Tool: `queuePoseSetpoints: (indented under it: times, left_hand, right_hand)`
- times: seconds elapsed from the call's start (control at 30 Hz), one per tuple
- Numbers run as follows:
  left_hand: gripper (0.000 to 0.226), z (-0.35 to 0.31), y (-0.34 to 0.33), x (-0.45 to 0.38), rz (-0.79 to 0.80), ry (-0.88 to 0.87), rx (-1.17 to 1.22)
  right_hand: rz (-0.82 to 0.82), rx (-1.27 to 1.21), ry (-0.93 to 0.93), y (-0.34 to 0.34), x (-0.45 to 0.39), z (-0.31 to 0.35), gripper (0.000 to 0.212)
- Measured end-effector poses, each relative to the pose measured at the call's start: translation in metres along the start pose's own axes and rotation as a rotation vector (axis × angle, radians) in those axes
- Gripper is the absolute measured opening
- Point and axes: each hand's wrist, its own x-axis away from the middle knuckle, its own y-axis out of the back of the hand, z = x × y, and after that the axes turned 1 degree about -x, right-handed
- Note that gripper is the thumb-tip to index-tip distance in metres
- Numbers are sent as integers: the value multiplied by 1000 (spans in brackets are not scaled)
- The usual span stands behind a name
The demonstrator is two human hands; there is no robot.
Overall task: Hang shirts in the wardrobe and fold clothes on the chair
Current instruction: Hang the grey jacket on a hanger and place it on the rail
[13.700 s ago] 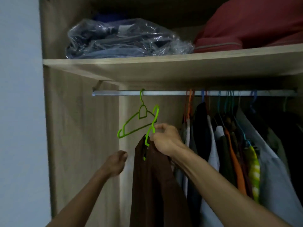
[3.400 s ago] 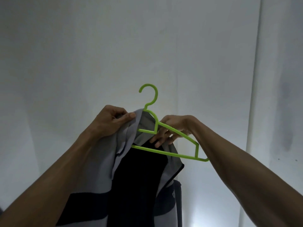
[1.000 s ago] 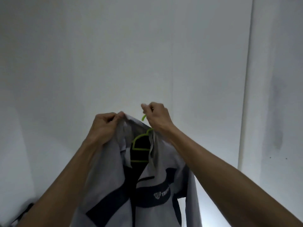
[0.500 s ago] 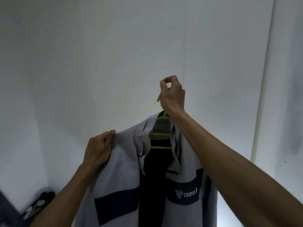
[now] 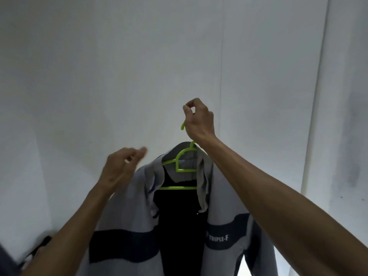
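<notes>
Your right hand [image 5: 199, 120] is raised in front of you with its fingers curled round the hook of the green hanger [image 5: 180, 168], whose tip pokes out just below your thumb, so the whole weight hangs from that one grip. Your left hand [image 5: 121, 166] is up beside the left shoulder of the shirt [image 5: 127, 214]; it is motion-blurred, its fingers look loosely bent, and whether it touches the cloth or holds a fold of it cannot be told from this view. That shirt, grey with dark bands across the chest and a small logo on one side, is already threaded onto the hanger: both shoulders sit over the green arms, the collar stands round the neck of the hook, and the front hangs open over a dark inner panel. So the dressing of this hanger looks finished or nearly so, apart perhaps from a little squaring of the left shoulder. What is left for this garment, by my reading, is to carry it to the wardrobe and set the hook over the rail; neither is in view here, only a pale wall [image 5: 139, 66] ahead and some dark, unclear objects low in the left corner. The chair and the clothes to be folded do not show either, so how much of that half remains cannot be judged from this view.
</notes>
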Motion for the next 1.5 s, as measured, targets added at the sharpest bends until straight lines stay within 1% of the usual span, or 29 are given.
queuePoseSetpoints:
  times: [0.03,0.07,0.1,0.13,0.17,0.23,0.27,0.33,0.37,0.47,0.53,0.6,0.63,0.7,0.77,0.8,0.83,0.9,0.97,1.0,1.13,1.2,1.23,1.27,1.33,1.4,1.43,1.5]
  left_hand:
    - [64,-13,-5,1,46,-128,-81]
    - [58,-21,-13,3,75,-246,-232]
    - [50,-28,-22,4,62,-336,-376]
    - [43,-30,-28,2,17,-366,-438]
    - [41,-34,-31,1,-28,-344,-394]
    - [47,-40,-31,-8,-102,-271,-251]
    - [48,-44,-31,-13,-118,-278,-222]
    - [43,-56,-34,-20,-82,-303,-203]
    - [43,-60,-37,-20,-69,-304,-206]
    - [50,-59,-42,-11,-80,-322,-199]
    - [50,-56,-43,-10,-80,-315,-183]
    - [50,-53,-44,-8,-47,-300,-198]
    - [52,-51,-43,-6,-22,-305,-205]
    - [54,-44,-37,-1,72,-297,-134]
    - [49,-33,-23,-4,189,-204,-40]
    - [48,-27,-15,-6,219,-151,-54]
    - [52,-18,-7,-9,226,-106,-115]
    - [66,-1,5,-8,227,9,-242]
    - [76,12,7,-1,205,130,-228]
    - [74,15,7,3,171,153,-221]
    - [65,19,11,12,-129,31,-330]
    - [61,19,15,15,-194,-39,-326]
    - [59,20,16,16,-188,-69,-327]
    - [55,20,17,17,-149,-80,-303]
    - [52,27,19,20,14,-18,-137]
    - [54,33,22,25,170,159,84]
    - [54,36,23,29,227,248,126]
    - [53,42,25,37,375,383,97]
  right_hand:
    - [10,4,0,-3,0,3,16]
    - [16,9,1,-5,-1,7,17]
    - [21,11,3,-6,-2,11,17]
    - [25,12,9,-7,-3,15,17]
    - [22,7,19,-7,-4,19,17]
    - [12,1,57,-11,-1,25,15]
    - [32,23,79,-16,3,25,14]
    - [112,90,80,-27,15,22,16]
    - [117,103,48,-29,20,18,16]
    - [-17,49,-52,-23,20,9,16]
    - [2,64,-41,-24,25,6,16]
    - [22,54,-49,-25,30,2,15]
    - [-9,48,-60,-23,28,0,15]
    - [-59,35,-67,-13,18,-1,14]
    - [-72,22,-46,-5,10,1,14]
    - [-76,23,-35,-3,7,2,15]
    - [-85,29,-26,0,4,4,15]
    - [-119,44,-14,6,-3,8,17]
    - [-161,63,30,11,-10,9,16]
    - [-171,86,68,12,-12,8,15]
    - [-118,294,207,4,-2,-8,11]
    - [-123,348,236,1,2,-16,13]
    - [-130,360,238,-1,3,-18,14]
    - [-138,345,224,-2,2,-18,14]
    - [-172,261,165,-3,0,-17,14]
    - [-213,219,147,-4,-1,-15,14]
    - [-231,212,155,-4,-2,-14,15]
    - [-263,195,159,-3,-4,-10,16]
